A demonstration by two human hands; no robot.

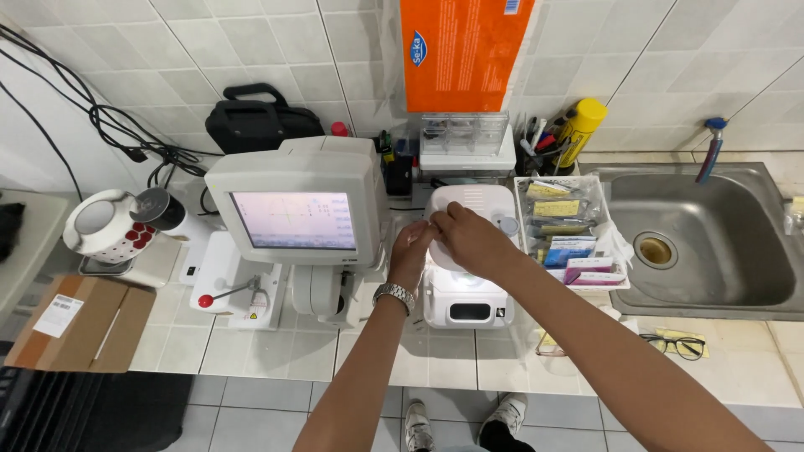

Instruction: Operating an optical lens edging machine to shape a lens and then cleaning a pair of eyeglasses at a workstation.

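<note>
Two white shoes [459,423] stood on the grey tiled floor [251,402] at the bottom, below both forearms. On the tiled counter [276,351], near its front left edge, lay a flattened brown cardboard box [79,322] with a white rectangular label on top. Black-framed glasses [677,345] lay near the front right edge, below the steel sink [712,243].

Both hands met over the top of a small white machine [465,289] that stood mid-counter, with a dark window low on its front and a lit band above it. The left hand [412,251], a metal watch [394,294] on its wrist, had its fingers bent against the machine's top left edge; whether it gripped anything could not be told. The right hand [469,238] was curled with fingertips pinched together just beside the left; what it pinched was hidden.

Left of that stood a larger pale machine with a lit screen [293,219]. Right of it, a white tray [523,209] held yellow, blue and purple packets. Farther back stood a clear drawer box [465,134], a yellow can [579,125] and a black bag [255,121]. A tall orange package [461,54] hung on the white tiled wall [251,50].
</note>
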